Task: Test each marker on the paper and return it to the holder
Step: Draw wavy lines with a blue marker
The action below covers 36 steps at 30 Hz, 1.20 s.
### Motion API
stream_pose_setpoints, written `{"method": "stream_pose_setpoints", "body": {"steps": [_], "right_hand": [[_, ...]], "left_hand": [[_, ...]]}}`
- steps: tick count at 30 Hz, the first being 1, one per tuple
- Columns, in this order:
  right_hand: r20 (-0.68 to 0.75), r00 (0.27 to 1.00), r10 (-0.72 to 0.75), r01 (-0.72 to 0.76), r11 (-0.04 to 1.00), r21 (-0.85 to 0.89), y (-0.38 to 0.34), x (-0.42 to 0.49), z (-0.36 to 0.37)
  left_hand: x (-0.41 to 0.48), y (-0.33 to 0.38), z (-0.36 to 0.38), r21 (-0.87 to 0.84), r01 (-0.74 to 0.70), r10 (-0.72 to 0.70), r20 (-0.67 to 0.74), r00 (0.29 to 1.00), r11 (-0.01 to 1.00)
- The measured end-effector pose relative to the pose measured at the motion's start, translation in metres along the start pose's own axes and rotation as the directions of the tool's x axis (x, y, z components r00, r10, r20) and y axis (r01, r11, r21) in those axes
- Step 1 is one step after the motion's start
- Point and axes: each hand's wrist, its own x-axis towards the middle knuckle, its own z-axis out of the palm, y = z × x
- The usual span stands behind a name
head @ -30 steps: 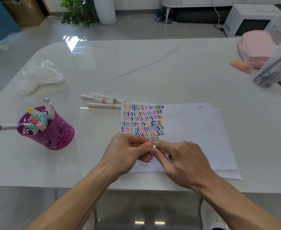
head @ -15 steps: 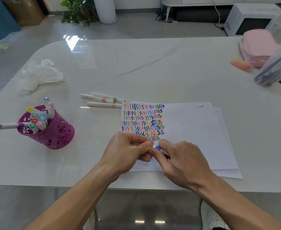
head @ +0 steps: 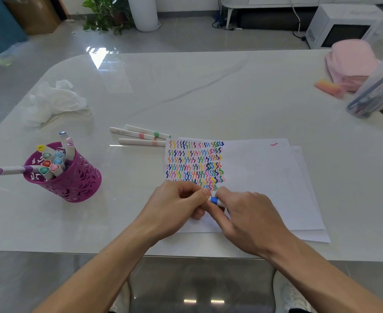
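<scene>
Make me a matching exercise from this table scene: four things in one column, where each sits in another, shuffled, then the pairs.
Things
1. purple perforated cup holder
2. three loose white markers
3. blue-banded white marker
4. soft pink pouch

Places
A. far right of the white glossy table
B. pinched between the left hand and right hand
C. lying flat by the white paper sheet's far left corner
D. standing left of the paper, markers inside

Pairs: 1-D, 2-C, 3-B, 4-A
</scene>
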Motion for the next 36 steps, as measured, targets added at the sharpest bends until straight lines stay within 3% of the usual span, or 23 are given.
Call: {"method": "stream_pose_setpoints", "body": {"steps": [3, 7, 20, 31, 36], "right_hand": [[0.037, 0.998, -0.053, 0.051, 0.997, 0.058, 0.002, 0.000, 0.001], [0.024, 0.994, -0.109, 0.108, 0.993, 0.049, 0.006, 0.000, 0.004], [-0.072, 0.996, -0.060, 0.058, 0.998, -0.031, 0.001, -0.001, 0.004], [-0.012, 1.000, 0.020, -0.021, 0.999, -0.041, -0.003, -0.004, -0.001], [0.002, 0.999, 0.045, -0.046, 0.999, 0.015, -0.001, 0.000, -0.009]], "left_hand": [[-0.002, -0.001, 0.003, 0.222, -0.114, 0.121, -0.016, 0.993, 0.968], [-0.001, -0.001, 0.002, 0.296, -0.156, 0.165, -0.006, 0.986, 0.942], [0.000, 0.000, 0.003, 0.053, -0.047, 0.048, -0.024, 0.999, 0.997], [-0.001, 0.000, 0.006, 0.048, -0.006, 0.009, -0.053, 0.999, 0.999], [-0.001, 0.001, 0.003, -0.035, -0.006, 0.004, -0.065, 0.998, 0.999]]}}
